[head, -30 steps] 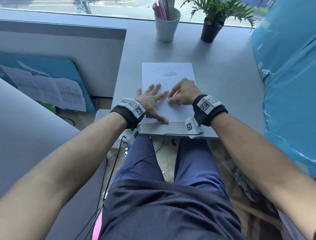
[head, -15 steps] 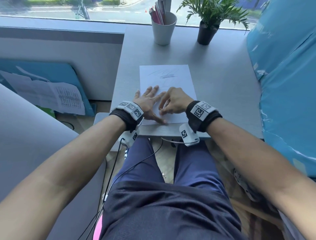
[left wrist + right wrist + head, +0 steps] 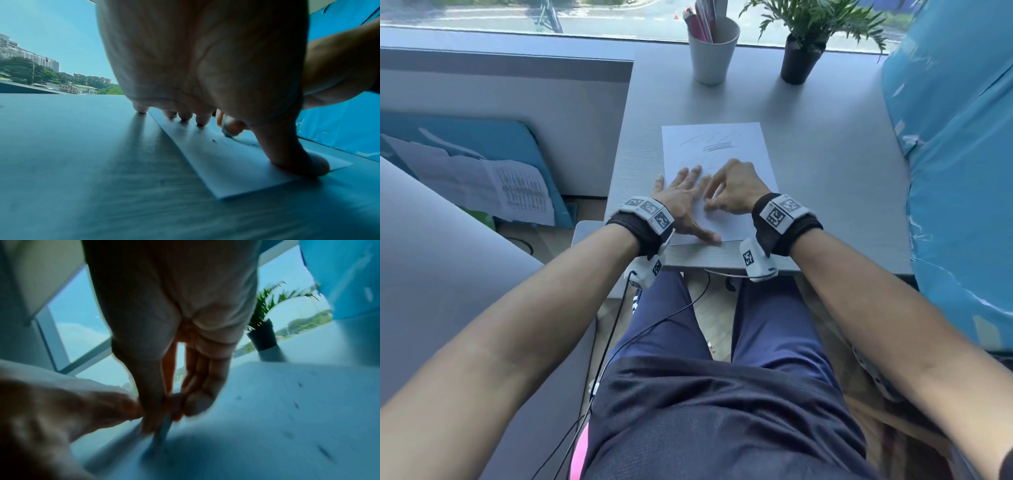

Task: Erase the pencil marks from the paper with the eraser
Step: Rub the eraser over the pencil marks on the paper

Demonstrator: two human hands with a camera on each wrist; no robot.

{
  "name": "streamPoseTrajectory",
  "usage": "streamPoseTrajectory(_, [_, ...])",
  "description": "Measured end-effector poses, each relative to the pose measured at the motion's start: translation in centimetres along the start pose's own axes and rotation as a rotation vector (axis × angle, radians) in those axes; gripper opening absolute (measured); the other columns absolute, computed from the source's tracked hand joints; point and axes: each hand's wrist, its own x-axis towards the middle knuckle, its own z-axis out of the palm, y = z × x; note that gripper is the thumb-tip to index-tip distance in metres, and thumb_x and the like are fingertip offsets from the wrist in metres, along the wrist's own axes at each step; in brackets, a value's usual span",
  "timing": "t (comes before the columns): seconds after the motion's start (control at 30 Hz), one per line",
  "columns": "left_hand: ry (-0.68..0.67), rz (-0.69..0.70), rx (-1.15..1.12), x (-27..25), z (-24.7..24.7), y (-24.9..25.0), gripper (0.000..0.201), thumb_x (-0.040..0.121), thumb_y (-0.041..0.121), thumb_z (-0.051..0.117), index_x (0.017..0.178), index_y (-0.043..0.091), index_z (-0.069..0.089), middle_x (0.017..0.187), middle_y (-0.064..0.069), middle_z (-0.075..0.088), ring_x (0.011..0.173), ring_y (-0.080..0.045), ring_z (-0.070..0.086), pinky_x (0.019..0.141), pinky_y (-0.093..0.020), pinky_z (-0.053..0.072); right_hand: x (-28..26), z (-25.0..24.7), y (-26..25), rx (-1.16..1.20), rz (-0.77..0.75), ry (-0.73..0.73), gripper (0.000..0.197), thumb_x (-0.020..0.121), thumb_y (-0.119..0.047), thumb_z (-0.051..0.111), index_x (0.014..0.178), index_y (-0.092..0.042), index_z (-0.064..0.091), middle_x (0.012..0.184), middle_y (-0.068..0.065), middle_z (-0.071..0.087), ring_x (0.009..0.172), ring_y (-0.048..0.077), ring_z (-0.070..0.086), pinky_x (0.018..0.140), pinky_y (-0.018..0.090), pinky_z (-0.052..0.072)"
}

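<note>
A white sheet of paper lies on the grey desk, with grey pencil marks near its far end. My left hand lies flat with spread fingers on the sheet's near left part, thumb by the near edge; the same hand fills the left wrist view. My right hand pinches a small pale eraser between thumb and fingers and presses its tip onto the paper. In the left wrist view the eraser touches a smudged mark on the paper.
A grey cup of pencils and a black potted plant stand at the desk's far edge by the window. A blue plastic-wrapped bulk borders the desk on the right. Papers on a blue board lean against the left wall.
My right hand has drawn back toward me and leftward across the sheet, closing on my left hand. The left hand has stayed flat on the paper.
</note>
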Motion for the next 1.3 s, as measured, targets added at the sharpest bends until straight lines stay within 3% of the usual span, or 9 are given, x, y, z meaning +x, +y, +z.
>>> streamPoseTrajectory(0.1, [0.011, -0.008, 0.002, -0.2, -0.1, 0.1, 0.146, 0.057, 0.087, 0.066, 0.157, 0.021, -0.017, 0.163, 0.005, -0.026, 0.150, -0.018, -0.022, 0.119, -0.055, -0.012, -0.7, 0.0, -0.3, -0.037, -0.003, -0.157, 0.016, 0.065, -0.014, 0.087, 0.078, -0.014, 0.079, 0.067, 0.004, 0.072, 0.049, 0.007, 0.063, 0.053, 0.020, 0.053])
streamPoseTrajectory(0.27, [0.007, -0.036, -0.001, -0.1, -0.1, 0.4, 0.148, 0.056, 0.089, 0.065, 0.157, 0.018, -0.019, 0.164, 0.004, -0.025, 0.151, -0.017, -0.021, 0.117, -0.054, -0.013, 0.4, -0.3, 0.3, 0.028, 0.028, 0.127, 0.015, 0.066, -0.022, 0.086, 0.079, -0.019, 0.079, 0.069, -0.003, 0.067, 0.074, 0.011, 0.069, 0.076, 0.023, 0.057])
streamPoseTrajectory(0.4, [0.033, -0.033, 0.018, 0.0, 0.2, 0.0, 0.149, 0.054, 0.094, 0.060, 0.157, 0.019, -0.018, 0.164, 0.005, -0.024, 0.151, -0.016, -0.020, 0.120, -0.054, -0.010, -0.8, -0.1, 0.1, -0.020, 0.002, -0.115, 0.015, 0.065, -0.014, 0.087, 0.077, -0.016, 0.079, 0.066, 0.004, 0.071, 0.050, 0.008, 0.062, 0.058, 0.020, 0.056])
streamPoseTrajectory(0.47, [0.038, -0.029, 0.019, 0.0, 0.3, -0.1, 0.147, 0.054, 0.096, 0.056, 0.157, 0.021, -0.017, 0.164, 0.005, -0.024, 0.151, -0.016, -0.019, 0.121, -0.055, -0.010, -0.8, -0.1, 0.6, -0.006, 0.006, -0.083, 0.015, 0.066, -0.014, 0.087, 0.078, -0.017, 0.079, 0.070, 0.005, 0.072, 0.049, 0.006, 0.059, 0.060, 0.021, 0.056])
streamPoseTrajectory(0.57, [0.034, -0.007, 0.072, -0.2, 0.3, -0.2, 0.135, 0.057, 0.099, 0.047, 0.158, 0.032, -0.013, 0.164, -0.001, -0.024, 0.152, -0.021, -0.017, 0.119, -0.060, -0.009, -0.3, -0.5, 1.6, 0.024, 0.038, 0.056, 0.015, 0.066, -0.018, 0.087, 0.080, -0.019, 0.080, 0.080, 0.004, 0.072, 0.056, 0.001, 0.054, 0.070, 0.024, 0.055])
streamPoseTrajectory(0.67, [0.011, -0.002, 0.081, -0.9, -0.1, -0.9, 0.121, 0.063, 0.093, 0.051, 0.157, 0.042, -0.008, 0.164, -0.003, -0.023, 0.152, -0.022, -0.017, 0.116, -0.064, -0.012, 0.1, -0.8, 2.0, 0.041, 0.053, 0.061, 0.015, 0.066, -0.017, 0.087, 0.078, -0.019, 0.079, 0.085, 0.006, 0.072, 0.059, 0.001, 0.054, 0.072, 0.024, 0.054])
streamPoseTrajectory(0.87, [-0.010, -0.026, 0.061, -1.1, -0.1, -1.4, 0.133, 0.059, 0.093, 0.057, 0.156, 0.037, -0.014, 0.163, 0.002, -0.028, 0.150, -0.024, -0.024, 0.114, -0.064, -0.018, 0.4, -0.1, 1.1, 0.069, 0.049, 0.146, 0.013, 0.068, -0.025, 0.083, 0.080, -0.023, 0.079, 0.080, 0.000, 0.069, 0.093, 0.013, 0.066, 0.088, 0.025, 0.054])
streamPoseTrajectory(1.1, [-0.007, -0.023, 0.035, -1.1, 0.3, -1.5, 0.142, 0.053, 0.092, 0.062, 0.157, 0.034, -0.016, 0.162, 0.004, -0.029, 0.150, -0.024, -0.025, 0.114, -0.063, -0.015, -0.9, 0.1, 0.0, -0.123, -0.086, -0.131, 0.011, 0.074, -0.022, 0.081, 0.085, -0.022, 0.080, 0.082, -0.004, 0.057, 0.069, 0.003, 0.053, 0.073, 0.019, 0.046])
streamPoseTrajectory(1.3, [-0.027, -0.030, 0.049, -1.1, 0.0, -1.3, 0.143, 0.053, 0.092, 0.062, 0.156, 0.034, -0.018, 0.162, 0.004, -0.030, 0.149, -0.024, -0.026, 0.114, -0.064, -0.015, 0.7, -0.6, -0.4, -0.087, -0.021, 0.076, 0.014, 0.071, -0.023, 0.084, 0.084, -0.020, 0.080, 0.079, -0.003, 0.063, 0.086, 0.012, 0.066, 0.074, 0.019, 0.050])
